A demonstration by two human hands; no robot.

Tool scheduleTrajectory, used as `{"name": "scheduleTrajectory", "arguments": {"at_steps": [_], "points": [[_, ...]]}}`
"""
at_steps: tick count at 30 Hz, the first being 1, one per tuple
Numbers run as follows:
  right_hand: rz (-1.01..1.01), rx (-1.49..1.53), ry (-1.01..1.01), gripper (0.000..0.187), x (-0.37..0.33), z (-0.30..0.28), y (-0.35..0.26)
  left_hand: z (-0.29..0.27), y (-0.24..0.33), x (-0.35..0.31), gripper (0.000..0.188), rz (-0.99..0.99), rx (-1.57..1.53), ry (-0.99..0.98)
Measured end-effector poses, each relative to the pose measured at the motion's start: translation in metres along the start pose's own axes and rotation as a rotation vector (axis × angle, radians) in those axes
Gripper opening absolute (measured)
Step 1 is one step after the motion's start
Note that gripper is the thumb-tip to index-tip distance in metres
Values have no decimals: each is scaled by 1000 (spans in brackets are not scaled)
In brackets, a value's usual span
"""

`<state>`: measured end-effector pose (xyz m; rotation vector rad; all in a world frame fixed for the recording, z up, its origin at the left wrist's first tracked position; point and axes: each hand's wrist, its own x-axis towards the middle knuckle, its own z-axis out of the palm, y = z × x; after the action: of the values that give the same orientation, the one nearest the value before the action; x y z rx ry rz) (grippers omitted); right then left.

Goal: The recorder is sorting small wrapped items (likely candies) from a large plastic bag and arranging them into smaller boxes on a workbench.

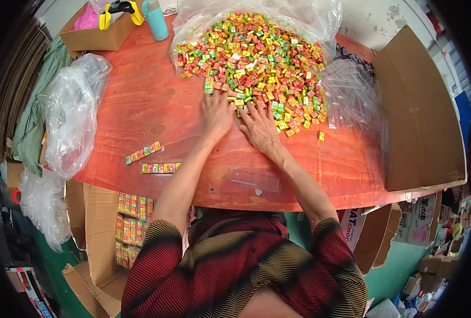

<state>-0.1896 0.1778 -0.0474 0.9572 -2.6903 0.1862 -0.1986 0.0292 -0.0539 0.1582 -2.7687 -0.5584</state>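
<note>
A large heap of small wrapped candies (pixel 256 58) in red, green, yellow and orange spreads over the far middle of the red table. At its near left edge my left hand (pixel 218 113) lies palm down, fingertips against a few candies. Beside it my right hand (pixel 261 129) has its fingers spread, the tips touching the heap's near edge. Neither hand visibly lifts anything; what lies under the fingertips is partly hidden. To the left, two short candy rows (pixel 161 168) lie on the table, partly behind my left forearm. A clear plastic case (pixel 255 180) rests between my forearms.
A big clear bag (pixel 320 21) lies open around the heap. Clear plastic cases (pixel 352 90) and a tall cardboard box (pixel 421 111) stand right. Far left are a turquoise bottle (pixel 155 21), a carton (pixel 100 37) and plastic bags (pixel 73 111). Below, an open carton (pixel 100 233) holds packed candy rows.
</note>
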Motion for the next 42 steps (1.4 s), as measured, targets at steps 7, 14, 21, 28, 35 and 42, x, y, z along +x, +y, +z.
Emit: {"name": "scheduleTrajectory", "arguments": {"at_steps": [7, 14, 21, 28, 35, 42], "points": [[25, 98, 33, 34, -42, -15, 12, 1, 24, -50, 40, 222, -329, -107], [239, 199, 66, 35, -90, -51, -4, -42, 44, -127, 43, 386, -219, -97], [147, 378, 55, 26, -120, -49, -33, -50, 29, -150, 41, 384, -256, -209], [145, 500, 233, 28, -38, -35, -26, -45, 23, -63, 33, 303, -311, -46], [131, 379, 167, 24, -32, -9, -23, -23, 9, -62, 26, 378, -189, -87], [153, 478, 208, 28, -56, -26, -16, -24, 19, -87, 27, 330, -255, -28]]}}
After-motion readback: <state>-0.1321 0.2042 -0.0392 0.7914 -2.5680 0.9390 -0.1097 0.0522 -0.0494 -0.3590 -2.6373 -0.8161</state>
